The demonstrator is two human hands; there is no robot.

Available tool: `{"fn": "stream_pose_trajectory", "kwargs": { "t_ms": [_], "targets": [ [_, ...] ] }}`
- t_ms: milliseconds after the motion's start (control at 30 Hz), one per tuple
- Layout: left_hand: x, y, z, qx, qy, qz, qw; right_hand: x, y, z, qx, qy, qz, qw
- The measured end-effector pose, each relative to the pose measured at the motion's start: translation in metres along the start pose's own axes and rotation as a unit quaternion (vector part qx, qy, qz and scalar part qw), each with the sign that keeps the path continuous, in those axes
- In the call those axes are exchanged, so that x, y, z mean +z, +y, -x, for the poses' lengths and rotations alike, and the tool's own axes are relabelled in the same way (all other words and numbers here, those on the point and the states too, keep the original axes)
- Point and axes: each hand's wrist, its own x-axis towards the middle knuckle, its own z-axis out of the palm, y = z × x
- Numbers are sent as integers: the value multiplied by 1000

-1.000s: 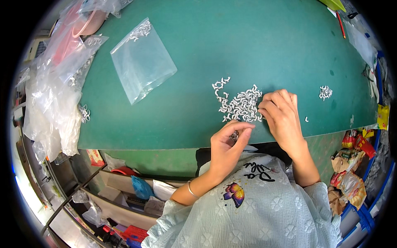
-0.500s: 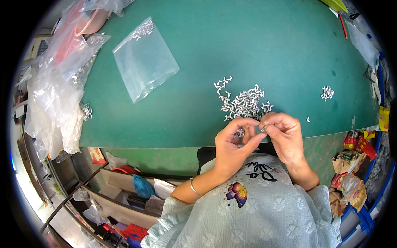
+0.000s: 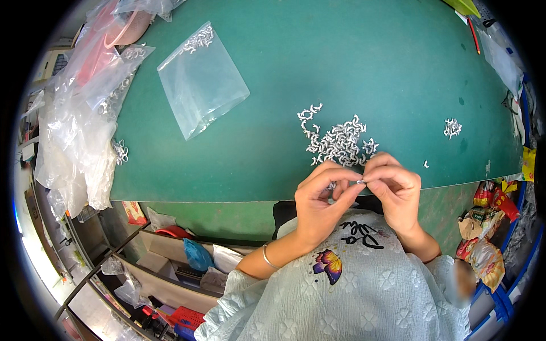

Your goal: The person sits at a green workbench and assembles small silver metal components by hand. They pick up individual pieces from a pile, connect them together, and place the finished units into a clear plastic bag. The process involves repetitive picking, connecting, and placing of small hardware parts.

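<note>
Both hands meet at the near edge of the green table. My left hand (image 3: 323, 199) pinches a small silvery metal piece (image 3: 360, 182) between thumb and forefinger, and more silvery pieces show inside its curled fingers. The other end of that piece is gripped by the thumb and fingertips of my right hand (image 3: 397, 187). Just beyond the hands lies a loose pile of small curved metal pieces (image 3: 343, 140), partly behind my fingers. The exact shape of the held piece is too small to make out.
A clear plastic bag (image 3: 205, 85) with several metal pieces lies at the left. Further left, crumpled plastic bags (image 3: 79, 131) hang over the edge beside a pink basket (image 3: 133, 29). A small cluster (image 3: 453, 128) and a single piece (image 3: 426, 163) are on the right.
My right fingertips have closed in on the small metal piece, now held between both hands. The right hand has turned slightly. The piles look the same; the whole view has shifted a little.
</note>
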Motion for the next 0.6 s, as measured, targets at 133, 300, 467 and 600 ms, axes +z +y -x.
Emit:
{"fn": "stream_pose_trajectory", "kwargs": {
  "t_ms": [133,300,467,600],
  "targets": [
    [-2,4,1,-43,-10,14,999,-14,-7,-1,-11,100,106,989],
    [-4,1,3,-72,30,12,997,-109,-19,-17,-126,286,423,850],
    [-4,-2,3,-81,33,22,996,-150,-10,-19,-67,246,655,711],
    [-4,-4,4,-88,43,18,995,-94,-27,-22,-141,225,627,733]
  ]
}}
